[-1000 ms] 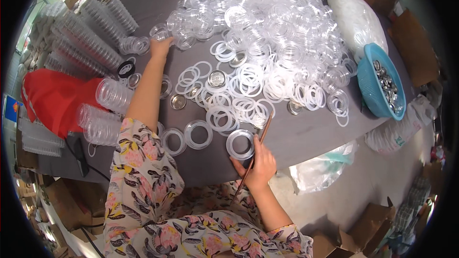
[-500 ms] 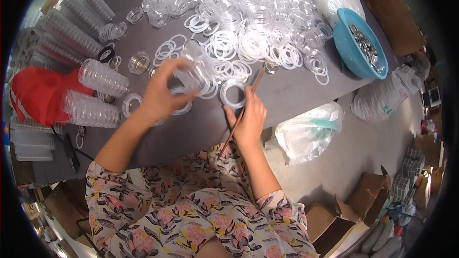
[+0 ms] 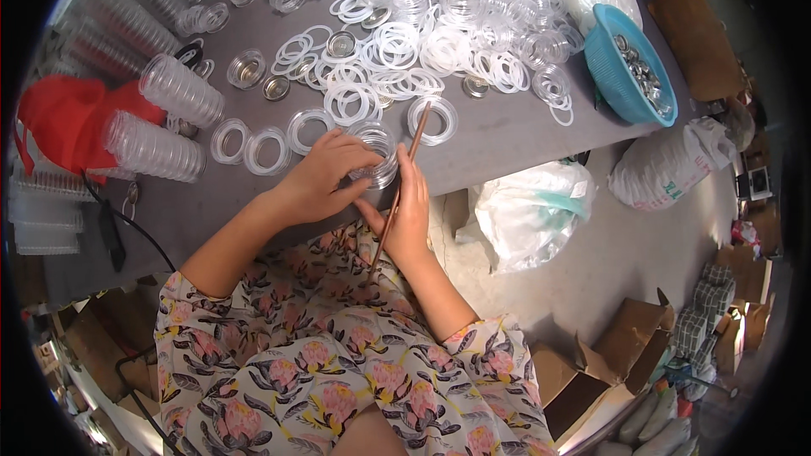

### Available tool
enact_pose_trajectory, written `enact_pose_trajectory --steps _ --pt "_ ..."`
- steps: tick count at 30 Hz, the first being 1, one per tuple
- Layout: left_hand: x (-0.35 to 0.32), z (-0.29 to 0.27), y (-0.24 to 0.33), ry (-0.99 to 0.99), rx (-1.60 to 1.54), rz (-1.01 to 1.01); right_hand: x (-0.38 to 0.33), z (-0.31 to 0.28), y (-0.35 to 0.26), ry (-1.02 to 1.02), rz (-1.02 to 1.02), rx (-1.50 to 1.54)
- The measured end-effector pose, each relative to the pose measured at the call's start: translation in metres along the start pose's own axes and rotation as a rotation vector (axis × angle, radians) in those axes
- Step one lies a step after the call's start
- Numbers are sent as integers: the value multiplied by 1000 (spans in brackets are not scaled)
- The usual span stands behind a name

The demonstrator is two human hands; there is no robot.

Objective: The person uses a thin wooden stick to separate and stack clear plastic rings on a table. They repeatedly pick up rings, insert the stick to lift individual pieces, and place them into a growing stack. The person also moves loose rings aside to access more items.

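My left hand (image 3: pixel 325 173) is closed round the side of a short stack of clear round plastic lids (image 3: pixel 374 139), just past the table's near edge. My right hand (image 3: pixel 408 207) steadies the same stack from the right with its thumb and fingers. A thin brown stick (image 3: pixel 391 218) also runs through my right hand. Its upper end crosses over a clear plastic ring (image 3: pixel 451 122) on the table. More such rings lie left of the stack, among them one ring (image 3: pixel 267 171). White flat sealing rings (image 3: pixel 353 115) lie loose just beyond, with several small silver metal discs (image 3: pixel 275 88) among them.
A big heap of clear lids (image 3: pixel 460 0) covers the table's far side. Stacked clear lids (image 3: pixel 156 142) and a red cloth (image 3: pixel 63 114) are at left. A blue basket (image 3: pixel 605 67) of metal pieces stands right. Plastic bags (image 3: pixel 532 211) and open cardboard boxes (image 3: pixel 591 355) lie below.
My left hand has brought the clear lids down and right, against my right hand. A clear ring that was at my right fingertips now lies beyond them. The view has shifted slightly.
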State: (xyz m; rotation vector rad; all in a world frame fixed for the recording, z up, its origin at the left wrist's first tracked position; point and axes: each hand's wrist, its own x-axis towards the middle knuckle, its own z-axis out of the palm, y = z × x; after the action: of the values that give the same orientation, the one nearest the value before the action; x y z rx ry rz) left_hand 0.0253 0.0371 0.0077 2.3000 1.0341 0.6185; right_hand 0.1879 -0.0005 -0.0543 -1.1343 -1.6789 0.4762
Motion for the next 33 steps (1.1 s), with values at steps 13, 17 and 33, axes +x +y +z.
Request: enact_pose_trajectory --steps 13,17,33 --pt "-56 1 31 320 410 45 2 0 10 31 -51 -213" --pt "-69 7 24 316 403 4 4 4 16 12 -88 -258" --pt "15 -11 -25 315 433 -41 -2 -8 33 83 -55 -232"
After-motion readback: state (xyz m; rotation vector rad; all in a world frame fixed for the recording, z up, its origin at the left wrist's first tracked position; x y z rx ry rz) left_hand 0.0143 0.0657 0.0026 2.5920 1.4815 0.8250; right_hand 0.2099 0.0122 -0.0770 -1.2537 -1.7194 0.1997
